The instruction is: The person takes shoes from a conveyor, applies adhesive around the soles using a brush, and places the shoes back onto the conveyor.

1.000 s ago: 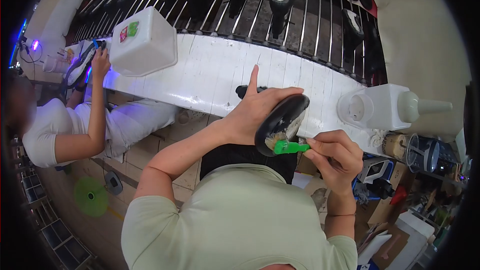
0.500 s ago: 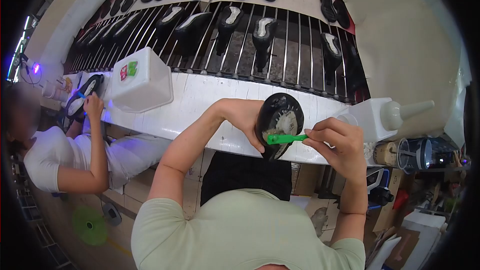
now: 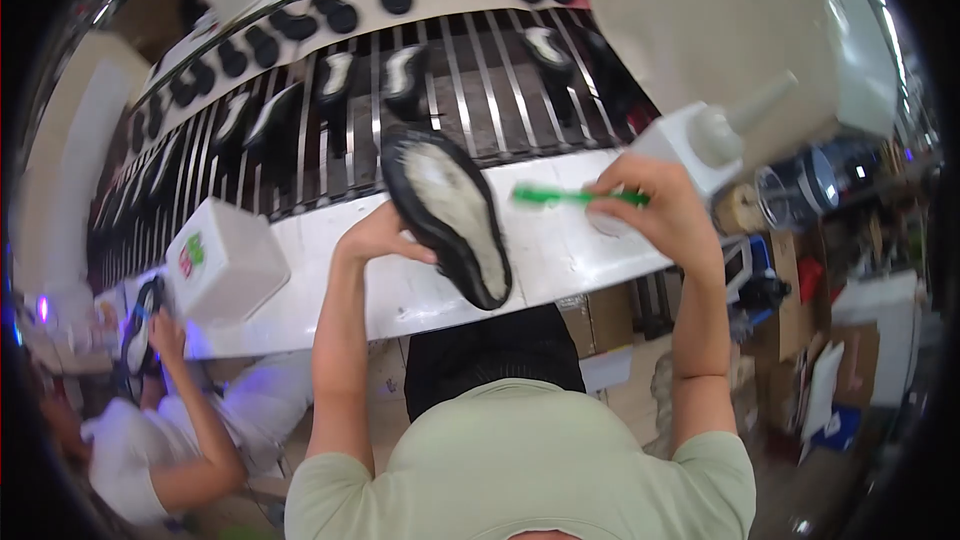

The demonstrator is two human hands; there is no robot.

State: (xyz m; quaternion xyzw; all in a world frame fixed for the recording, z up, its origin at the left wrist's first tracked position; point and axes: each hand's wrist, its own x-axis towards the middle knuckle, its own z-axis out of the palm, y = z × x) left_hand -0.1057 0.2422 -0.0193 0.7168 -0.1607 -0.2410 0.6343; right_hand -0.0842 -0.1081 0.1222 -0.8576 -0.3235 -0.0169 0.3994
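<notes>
My left hand grips a black shoe upper from its left side, over the near edge of the white bench. The shoe is held bottom up, its pale underside facing me and its lower end tilted to the right. In my right hand is a green brush, pinched by its handle. The brush head points left toward the shoe, with a gap between them. Beneath the right hand, a round white container partly shows.
Black shoe uppers with pale bottoms lie on a metal-bar rack; black soles line a shelf behind. A white box stands left, a white nozzled bottle right. A co-worker handles another shoe at far left.
The brush has moved off the shoe to the right. The shoe has turned so that its whole underside shows. The camera view has shifted and tilted.
</notes>
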